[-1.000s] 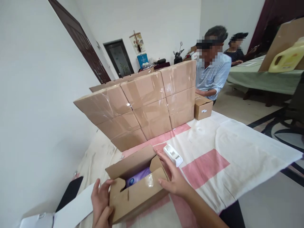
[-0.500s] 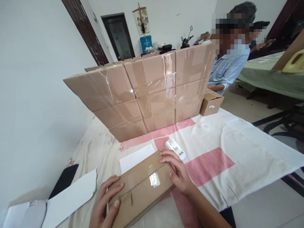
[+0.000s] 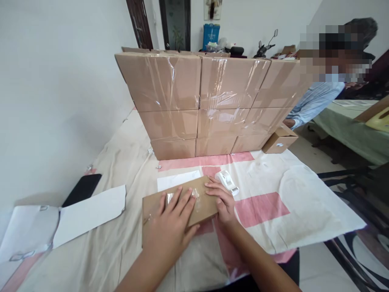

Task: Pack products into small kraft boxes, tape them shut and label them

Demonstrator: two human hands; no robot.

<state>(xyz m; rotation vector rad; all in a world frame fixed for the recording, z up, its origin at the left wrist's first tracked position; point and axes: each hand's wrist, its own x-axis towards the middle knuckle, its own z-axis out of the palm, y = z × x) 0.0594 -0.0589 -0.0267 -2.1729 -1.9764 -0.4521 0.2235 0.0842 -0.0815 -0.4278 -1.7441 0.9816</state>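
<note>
A small cardboard box (image 3: 204, 205) lies closed on the cloth-covered table (image 3: 273, 202) right in front of me. My left hand (image 3: 172, 225) rests flat on its top with the fingers spread over a strip of clear tape. My right hand (image 3: 221, 198) presses on the box's right end, fingers stretched out. A white tape dispenser (image 3: 226, 181) lies just beyond my right hand.
A wall of taped cardboard boxes (image 3: 209, 101) stands stacked at the back of the table. One more small box (image 3: 279, 140) sits at its right end, near a seated person's arm (image 3: 306, 107). White paper sheets (image 3: 88, 213) and a black phone (image 3: 82, 189) lie at left.
The box's flaps went from open to shut. My left hand moved from the box's near corner onto its top. My view swung left and lower.
</note>
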